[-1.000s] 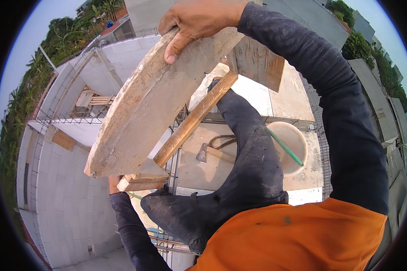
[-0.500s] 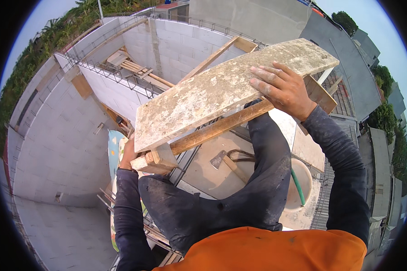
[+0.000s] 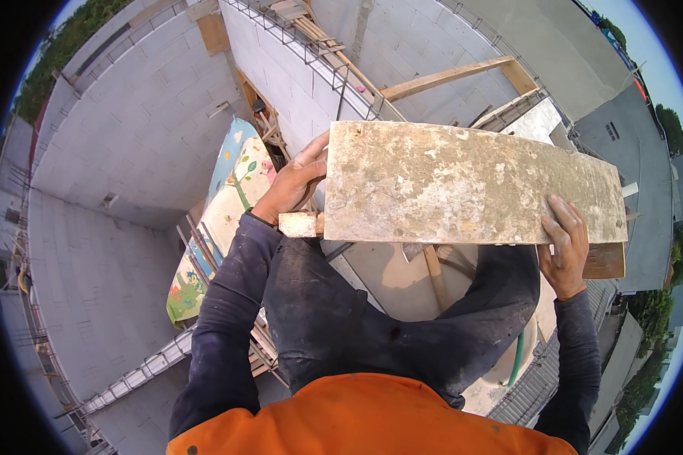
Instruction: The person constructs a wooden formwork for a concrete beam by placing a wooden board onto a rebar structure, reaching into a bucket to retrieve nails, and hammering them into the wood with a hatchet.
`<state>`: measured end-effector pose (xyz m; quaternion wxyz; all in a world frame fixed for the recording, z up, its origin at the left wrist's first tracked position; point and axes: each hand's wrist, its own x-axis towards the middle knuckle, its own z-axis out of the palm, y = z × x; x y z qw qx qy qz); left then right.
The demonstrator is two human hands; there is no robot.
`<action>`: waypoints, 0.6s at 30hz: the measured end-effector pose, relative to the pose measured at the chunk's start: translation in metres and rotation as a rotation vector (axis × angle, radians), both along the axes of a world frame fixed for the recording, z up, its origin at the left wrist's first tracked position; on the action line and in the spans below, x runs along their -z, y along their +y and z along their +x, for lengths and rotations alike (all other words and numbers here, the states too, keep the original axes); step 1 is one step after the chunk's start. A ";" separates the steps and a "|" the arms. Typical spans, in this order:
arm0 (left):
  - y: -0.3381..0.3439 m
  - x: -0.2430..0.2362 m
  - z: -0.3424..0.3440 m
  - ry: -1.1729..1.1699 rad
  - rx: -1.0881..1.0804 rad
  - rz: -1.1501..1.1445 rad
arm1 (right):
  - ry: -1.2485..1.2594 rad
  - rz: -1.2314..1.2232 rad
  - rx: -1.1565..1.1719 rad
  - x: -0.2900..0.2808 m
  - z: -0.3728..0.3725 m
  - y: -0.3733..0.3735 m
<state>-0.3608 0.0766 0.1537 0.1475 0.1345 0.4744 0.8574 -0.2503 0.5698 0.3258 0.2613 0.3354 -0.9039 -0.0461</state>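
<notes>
A plaster-stained board (image 3: 470, 182) lies crosswise above my legs, its broad face toward me. My left hand (image 3: 296, 180) grips its left end, with the fingers curled at that edge. Just below them a short timber block (image 3: 298, 224) pokes out from behind the board. At the lower right edge, my right hand (image 3: 565, 246) holds the board, fingertips on its face. Another wooden piece (image 3: 607, 262) shows under that end. Beneath, between my legs, a hatchet's wooden handle (image 3: 436, 280) is visible; its head is mostly hidden by the board.
At left are pale block walls (image 3: 121, 152) dropping deep, a floral printed sheet (image 3: 231, 193), and rebar cages (image 3: 152, 364) along edges. Timber beams (image 3: 440, 83) span behind the board. A bucket rim with a green hose (image 3: 517, 356) sits at lower right. Rooftops (image 3: 645, 212) stand beyond.
The board went from steeply raised to horizontal, its face turned toward me. My right hand moved from its top down to the lower right edge; my left hand rose along the left end.
</notes>
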 end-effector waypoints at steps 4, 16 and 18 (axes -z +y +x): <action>-0.001 -0.007 0.002 0.012 0.014 0.016 | -0.312 0.018 0.123 -0.036 0.004 -0.033; 0.002 0.009 -0.006 0.178 0.110 0.076 | -0.821 -0.067 0.207 -0.016 -0.152 -0.248; -0.001 0.010 -0.004 0.181 0.128 0.073 | -0.859 -0.118 0.212 -0.005 -0.151 -0.251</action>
